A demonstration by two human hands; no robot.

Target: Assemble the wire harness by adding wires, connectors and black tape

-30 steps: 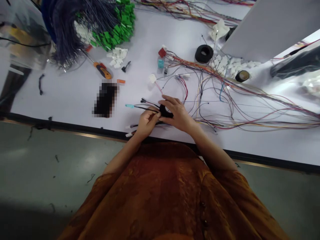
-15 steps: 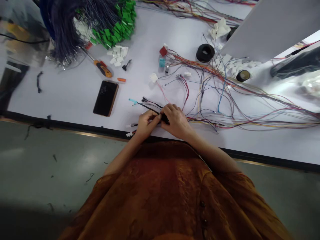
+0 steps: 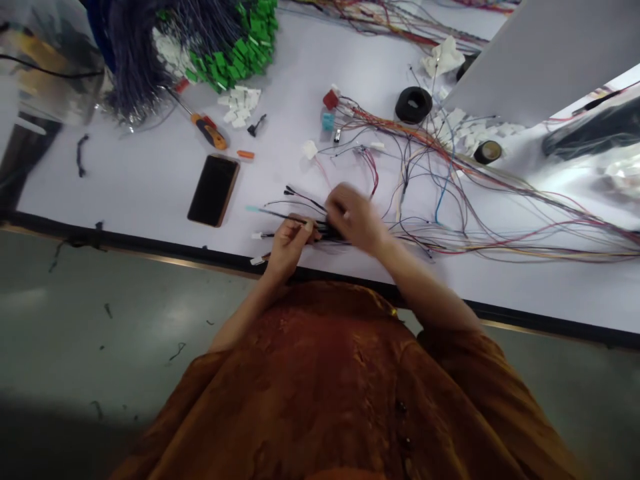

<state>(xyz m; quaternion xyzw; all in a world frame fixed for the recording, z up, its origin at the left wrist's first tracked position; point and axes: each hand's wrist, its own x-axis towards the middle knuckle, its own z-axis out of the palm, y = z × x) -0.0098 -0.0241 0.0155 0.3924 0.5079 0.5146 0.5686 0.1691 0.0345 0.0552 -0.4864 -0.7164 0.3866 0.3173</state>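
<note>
White table (image 3: 280, 100), head view: wires (image 3: 283, 215) run roughly left-right near the front edge, connector ends (image 3: 257, 235) left. Left hand (image 3: 289, 243), nearer those ends, pinches wires between thumb and curled fingers. Right hand (image 3: 356, 219) sits just right, half-curled, blurred; can't tell if it grips anything.

The phone (image 3: 213, 191) lies to the left of the left hand (image 3: 289, 247). Beyond the phone, also left of that hand, lie a screwdriver (image 3: 209, 132) and an orange piece (image 3: 245, 155).

Dark wires (image 3: 283, 215) fan out leftward to small connectors (image 3: 257, 235).
</note>
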